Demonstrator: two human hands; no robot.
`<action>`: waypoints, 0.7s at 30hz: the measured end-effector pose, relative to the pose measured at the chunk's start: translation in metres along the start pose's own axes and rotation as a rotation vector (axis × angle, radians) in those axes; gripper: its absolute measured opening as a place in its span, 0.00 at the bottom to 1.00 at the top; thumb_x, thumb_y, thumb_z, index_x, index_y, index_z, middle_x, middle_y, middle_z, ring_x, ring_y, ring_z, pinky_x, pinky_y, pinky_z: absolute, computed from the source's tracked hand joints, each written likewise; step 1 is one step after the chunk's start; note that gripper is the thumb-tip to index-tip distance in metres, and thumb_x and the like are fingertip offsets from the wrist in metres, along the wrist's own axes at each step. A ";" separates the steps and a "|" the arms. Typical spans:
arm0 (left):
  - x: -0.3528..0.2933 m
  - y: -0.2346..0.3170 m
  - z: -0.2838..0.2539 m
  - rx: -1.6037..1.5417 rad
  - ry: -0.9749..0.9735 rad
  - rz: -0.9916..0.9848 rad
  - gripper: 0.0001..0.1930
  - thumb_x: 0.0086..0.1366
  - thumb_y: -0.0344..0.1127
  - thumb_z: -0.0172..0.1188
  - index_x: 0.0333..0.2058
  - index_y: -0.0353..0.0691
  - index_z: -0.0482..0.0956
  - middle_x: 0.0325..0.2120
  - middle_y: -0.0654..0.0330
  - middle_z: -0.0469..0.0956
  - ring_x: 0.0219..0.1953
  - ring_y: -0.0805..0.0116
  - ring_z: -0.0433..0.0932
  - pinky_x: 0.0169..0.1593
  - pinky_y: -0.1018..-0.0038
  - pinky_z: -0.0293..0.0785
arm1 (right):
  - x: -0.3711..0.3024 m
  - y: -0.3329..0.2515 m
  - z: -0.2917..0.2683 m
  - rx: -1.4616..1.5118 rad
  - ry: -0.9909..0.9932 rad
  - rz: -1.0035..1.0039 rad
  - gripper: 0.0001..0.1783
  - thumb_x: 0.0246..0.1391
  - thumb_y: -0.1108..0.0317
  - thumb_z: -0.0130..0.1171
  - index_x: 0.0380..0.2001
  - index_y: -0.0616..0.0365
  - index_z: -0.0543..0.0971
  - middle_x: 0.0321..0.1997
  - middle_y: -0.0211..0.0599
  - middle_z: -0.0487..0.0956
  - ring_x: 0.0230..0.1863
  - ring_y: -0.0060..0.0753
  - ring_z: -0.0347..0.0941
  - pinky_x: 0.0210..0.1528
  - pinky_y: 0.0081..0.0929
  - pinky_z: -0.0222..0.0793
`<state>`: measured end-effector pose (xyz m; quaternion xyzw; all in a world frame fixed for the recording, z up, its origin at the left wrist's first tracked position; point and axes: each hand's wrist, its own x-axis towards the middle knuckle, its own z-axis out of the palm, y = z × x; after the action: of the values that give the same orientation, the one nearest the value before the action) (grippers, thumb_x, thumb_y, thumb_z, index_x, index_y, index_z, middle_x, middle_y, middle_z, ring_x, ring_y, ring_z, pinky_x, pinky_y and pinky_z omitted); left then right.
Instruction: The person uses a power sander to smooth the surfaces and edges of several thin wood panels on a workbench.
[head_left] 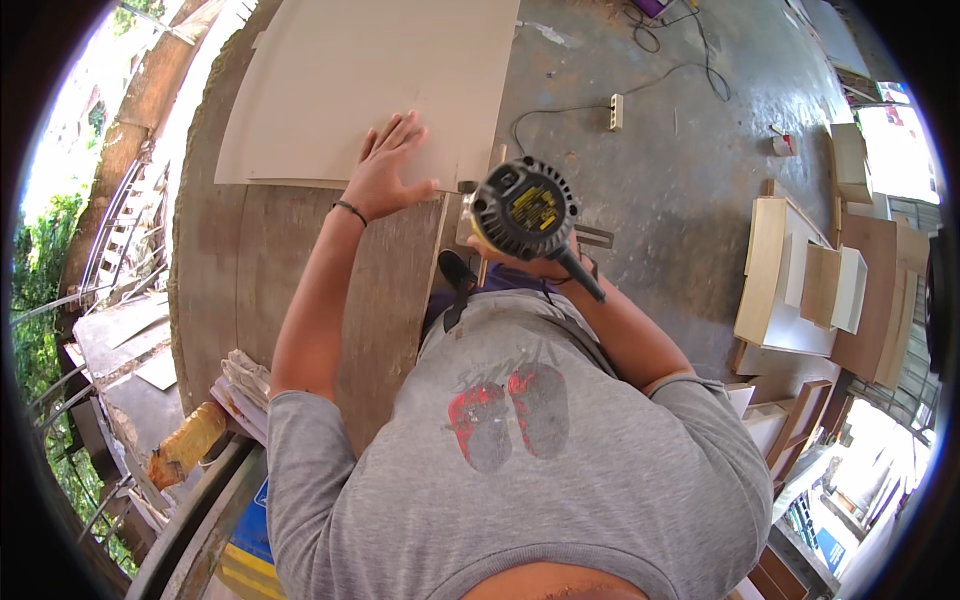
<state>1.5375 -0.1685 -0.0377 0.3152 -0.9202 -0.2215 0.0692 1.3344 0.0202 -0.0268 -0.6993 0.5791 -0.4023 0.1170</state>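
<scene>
Concrete floor (690,170), grey, stained, runs off the frame at top and right; far edge lost in the lens curve.

Desk (230,270): round-edged top of weathered brown boards, grain running toward the person. Near edge hidden under the person's grey shirt.

Pale sheet panel (340,80), smooth, matt beige, lies flat on the desk; its top is cut off by the frame and its right edge ends at the desk's side.

Stack of cut boards (800,290) on the floor at right, cream faces with brown edges, partly overlapping; shapes past them hard to make out in glare.

Power tool (525,210), round black motor housing with a yellow label, ribbed cap facing the camera, black cord trailing toward the shirt. It sits just beside the panel's lower right corner. Its base and bit are hidden beneath the housing.

Left hand (385,170): fingers spread wide and flat, palm pressed on the panel near its lower edge, gripping nothing. Dark band at the wrist.

Right hand (510,262): almost wholly hidden under the tool; only a sliver shows, so the grip cannot be told.

White power strip (616,111) on the floor, small, cord looping.
</scene>
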 end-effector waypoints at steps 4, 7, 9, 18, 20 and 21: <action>0.019 -0.003 0.028 -0.136 0.285 -0.243 0.34 0.65 0.56 0.54 0.63 0.40 0.65 0.69 0.52 0.52 0.73 0.55 0.44 0.71 0.57 0.39 | 0.036 -0.004 -0.014 0.021 -0.021 0.203 0.20 0.36 0.54 0.75 0.30 0.54 0.83 0.27 0.31 0.82 0.29 0.29 0.80 0.33 0.27 0.75; 0.039 0.016 0.039 -0.051 0.383 -0.468 0.37 0.67 0.59 0.48 0.64 0.34 0.61 0.69 0.49 0.51 0.72 0.54 0.45 0.71 0.56 0.39 | 0.051 0.002 -0.010 0.097 0.051 0.198 0.20 0.36 0.54 0.75 0.31 0.54 0.83 0.27 0.31 0.82 0.29 0.30 0.80 0.34 0.28 0.75; 0.039 0.023 0.045 0.046 0.412 -0.472 0.36 0.68 0.57 0.46 0.64 0.34 0.60 0.69 0.49 0.52 0.72 0.54 0.45 0.72 0.55 0.39 | 0.048 0.008 -0.004 0.075 0.068 0.130 0.24 0.33 0.55 0.77 0.34 0.55 0.83 0.32 0.34 0.83 0.32 0.32 0.80 0.38 0.28 0.76; 0.031 0.038 0.040 0.203 0.282 -0.481 0.35 0.69 0.54 0.42 0.66 0.33 0.56 0.70 0.49 0.48 0.73 0.56 0.42 0.72 0.55 0.36 | 0.079 0.043 -0.010 0.072 0.022 0.150 0.30 0.30 0.57 0.77 0.41 0.54 0.82 0.40 0.39 0.82 0.41 0.41 0.80 0.47 0.34 0.76; 0.030 0.040 0.038 0.221 0.262 -0.478 0.35 0.69 0.53 0.42 0.66 0.34 0.55 0.70 0.49 0.48 0.73 0.56 0.43 0.72 0.55 0.36 | 0.094 0.060 -0.015 0.034 0.016 0.137 0.30 0.31 0.57 0.77 0.41 0.53 0.81 0.39 0.38 0.82 0.42 0.39 0.80 0.47 0.34 0.76; 0.030 0.040 0.038 0.237 0.256 -0.471 0.35 0.70 0.53 0.42 0.66 0.34 0.55 0.70 0.50 0.48 0.73 0.55 0.43 0.72 0.55 0.37 | 0.104 0.070 -0.017 0.016 0.014 0.129 0.30 0.31 0.56 0.77 0.42 0.53 0.81 0.39 0.38 0.82 0.42 0.38 0.80 0.47 0.34 0.76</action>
<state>1.4817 -0.1448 -0.0541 0.5514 -0.8249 -0.0809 0.0943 1.2728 -0.0896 -0.0153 -0.6567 0.6207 -0.4032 0.1444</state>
